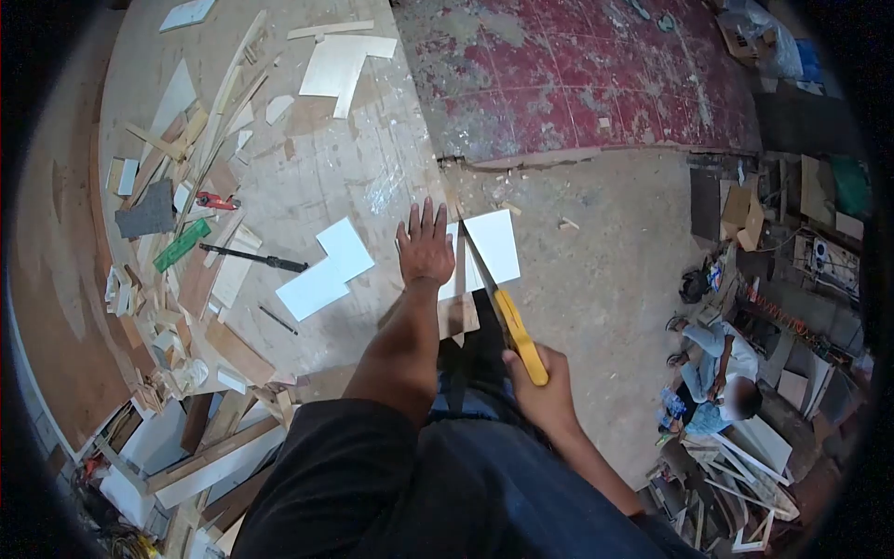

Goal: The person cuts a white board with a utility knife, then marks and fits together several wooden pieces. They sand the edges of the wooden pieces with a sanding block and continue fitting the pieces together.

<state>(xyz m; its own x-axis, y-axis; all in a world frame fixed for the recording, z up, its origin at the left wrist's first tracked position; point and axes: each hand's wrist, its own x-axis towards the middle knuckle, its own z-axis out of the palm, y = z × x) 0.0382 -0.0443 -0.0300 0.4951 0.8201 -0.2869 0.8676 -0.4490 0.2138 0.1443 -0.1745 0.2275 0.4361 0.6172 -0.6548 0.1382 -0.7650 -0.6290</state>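
My left hand (428,250) lies flat with its fingers spread at the edge of the wooden worktable (363,177), over the near part of a white board (494,244). The rest of that board juts past the table edge. My right hand (543,387) is wrapped round the yellow handle of a handsaw (517,331). The saw's dark blade slants up and left across the white board, just right of my left hand. Left of my left hand, an L-shaped white piece (326,270) rests on the table.
A pencil-like stick (278,320), a black tool (253,257), red pliers-like tool (217,200) and green block (182,245) lie on the left. Wood offcuts (237,349) pile around them. Another cut piece (345,70) is farther up. A person (717,373) sits at the right beside scrap wood.
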